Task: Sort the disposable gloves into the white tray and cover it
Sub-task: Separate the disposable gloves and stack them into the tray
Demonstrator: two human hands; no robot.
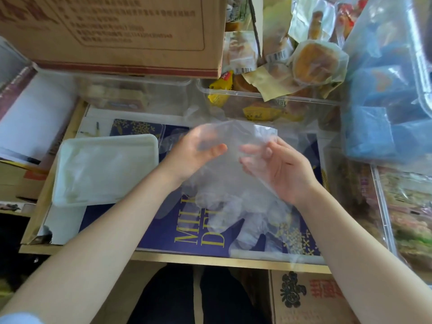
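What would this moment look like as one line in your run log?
stage: sorting | left hand: holds clear glove | right hand: holds same glove | white tray: left of hands, uncovered

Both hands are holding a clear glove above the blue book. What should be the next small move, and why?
Probably carry the glove to the left and lay it in the white tray. The left hand and right hand hold it up between them above the blue book, and the tray sits open just left of the hands with clear plastic already inside.
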